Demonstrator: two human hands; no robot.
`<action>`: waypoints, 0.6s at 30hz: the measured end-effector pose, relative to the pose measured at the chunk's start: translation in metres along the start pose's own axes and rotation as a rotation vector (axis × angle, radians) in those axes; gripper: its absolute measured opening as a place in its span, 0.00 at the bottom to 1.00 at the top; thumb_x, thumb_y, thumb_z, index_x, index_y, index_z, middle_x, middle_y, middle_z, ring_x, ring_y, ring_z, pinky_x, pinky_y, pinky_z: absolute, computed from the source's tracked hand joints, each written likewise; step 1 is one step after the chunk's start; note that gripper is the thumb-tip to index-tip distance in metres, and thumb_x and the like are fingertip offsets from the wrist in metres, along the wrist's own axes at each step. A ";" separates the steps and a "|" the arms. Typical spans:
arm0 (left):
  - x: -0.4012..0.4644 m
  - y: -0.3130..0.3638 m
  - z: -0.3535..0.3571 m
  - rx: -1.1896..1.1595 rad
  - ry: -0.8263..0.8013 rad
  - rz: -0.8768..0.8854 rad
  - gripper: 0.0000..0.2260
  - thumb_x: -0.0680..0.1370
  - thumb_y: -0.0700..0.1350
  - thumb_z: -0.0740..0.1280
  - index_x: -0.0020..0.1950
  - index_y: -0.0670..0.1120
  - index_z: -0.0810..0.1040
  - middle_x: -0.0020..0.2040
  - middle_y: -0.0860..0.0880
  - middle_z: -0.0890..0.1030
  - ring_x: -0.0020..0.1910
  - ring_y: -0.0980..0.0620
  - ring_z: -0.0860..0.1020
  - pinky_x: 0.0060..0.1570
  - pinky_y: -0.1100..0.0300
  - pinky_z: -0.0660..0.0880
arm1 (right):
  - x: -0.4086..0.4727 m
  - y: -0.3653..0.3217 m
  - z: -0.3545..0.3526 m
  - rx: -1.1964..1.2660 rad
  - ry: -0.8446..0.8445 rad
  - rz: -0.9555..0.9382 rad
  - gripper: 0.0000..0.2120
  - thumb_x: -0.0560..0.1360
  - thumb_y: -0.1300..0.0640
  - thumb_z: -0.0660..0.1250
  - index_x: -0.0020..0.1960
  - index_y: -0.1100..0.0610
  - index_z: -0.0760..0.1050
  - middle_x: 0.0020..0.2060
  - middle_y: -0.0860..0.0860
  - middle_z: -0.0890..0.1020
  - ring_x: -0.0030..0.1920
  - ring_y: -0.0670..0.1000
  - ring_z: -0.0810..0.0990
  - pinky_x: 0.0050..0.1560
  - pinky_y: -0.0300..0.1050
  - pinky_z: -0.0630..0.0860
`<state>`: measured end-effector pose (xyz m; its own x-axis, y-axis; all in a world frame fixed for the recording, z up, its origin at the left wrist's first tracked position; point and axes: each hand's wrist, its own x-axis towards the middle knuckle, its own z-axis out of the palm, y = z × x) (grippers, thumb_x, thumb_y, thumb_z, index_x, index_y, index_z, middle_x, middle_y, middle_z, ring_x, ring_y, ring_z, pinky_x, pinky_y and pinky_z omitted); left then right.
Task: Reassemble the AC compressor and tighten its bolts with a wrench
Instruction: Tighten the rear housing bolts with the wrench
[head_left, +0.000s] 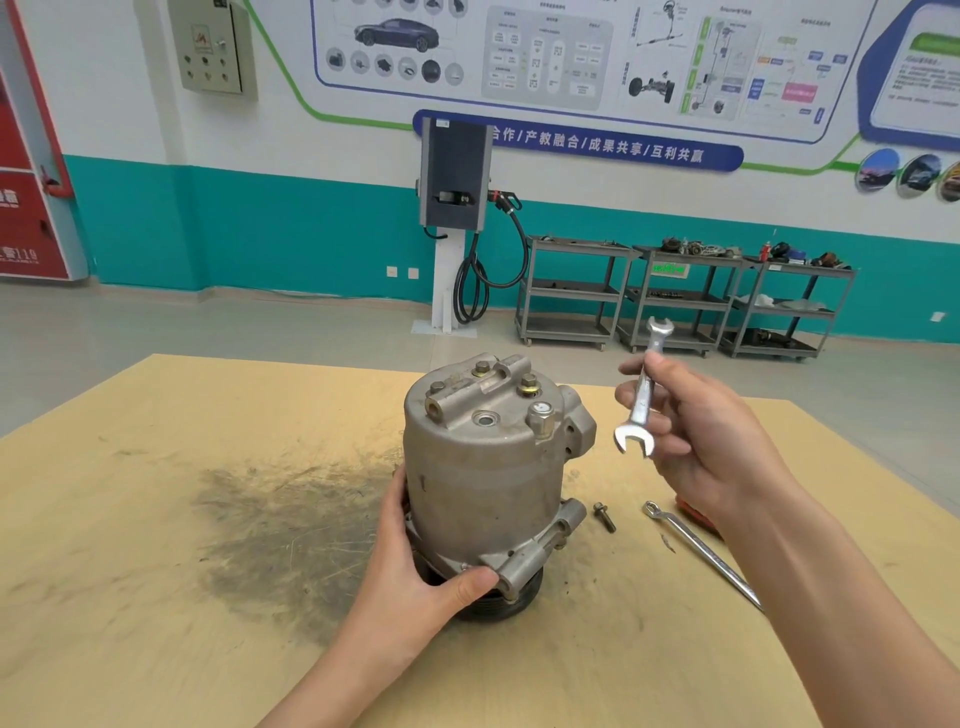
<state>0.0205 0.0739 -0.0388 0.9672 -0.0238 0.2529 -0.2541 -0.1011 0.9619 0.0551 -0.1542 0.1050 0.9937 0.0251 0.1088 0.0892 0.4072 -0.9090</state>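
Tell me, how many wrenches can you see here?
2. A short open-ended wrench is held up in the right hand, beside the compressor. A longer wrench lies on the table, partly hidden under that forearm. Others may be hidden.

Standing upright on the tabletop: AC compressor, pulley end down, bolts on its top face. Gripped low on its near left side by the left hand, thumb across the lower flange. Raised just right of it, clear of the housing, a short open-end wrench, pinched mid-shaft in the right hand, one jaw up, one down. Lying loose near the compressor's right foot, a single bolt. Further right, a long wrench, flat on the wood. Dark smudge spread across the left.
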 end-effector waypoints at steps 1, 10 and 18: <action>0.000 0.000 0.000 0.005 0.001 -0.004 0.62 0.49 0.75 0.76 0.76 0.64 0.48 0.74 0.62 0.63 0.72 0.64 0.65 0.74 0.54 0.63 | 0.000 -0.001 0.003 0.009 -0.004 -0.021 0.10 0.82 0.57 0.58 0.49 0.63 0.73 0.29 0.54 0.73 0.21 0.43 0.66 0.14 0.31 0.60; 0.000 -0.001 -0.002 0.027 -0.004 -0.020 0.61 0.50 0.75 0.75 0.75 0.66 0.46 0.75 0.63 0.62 0.72 0.65 0.63 0.73 0.58 0.63 | -0.001 0.000 0.017 -0.151 -0.137 -0.098 0.13 0.82 0.57 0.57 0.53 0.63 0.77 0.28 0.52 0.73 0.19 0.42 0.61 0.16 0.33 0.56; 0.002 -0.003 -0.002 0.014 -0.003 -0.009 0.54 0.50 0.75 0.76 0.67 0.76 0.45 0.71 0.71 0.60 0.66 0.78 0.62 0.56 0.81 0.64 | 0.000 0.004 0.030 -0.073 -0.113 -0.165 0.14 0.82 0.60 0.59 0.64 0.50 0.74 0.27 0.51 0.73 0.21 0.44 0.67 0.20 0.34 0.65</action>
<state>0.0230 0.0763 -0.0409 0.9694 -0.0255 0.2441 -0.2454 -0.1150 0.9626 0.0537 -0.1249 0.1135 0.9518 0.0672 0.2994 0.2590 0.3470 -0.9014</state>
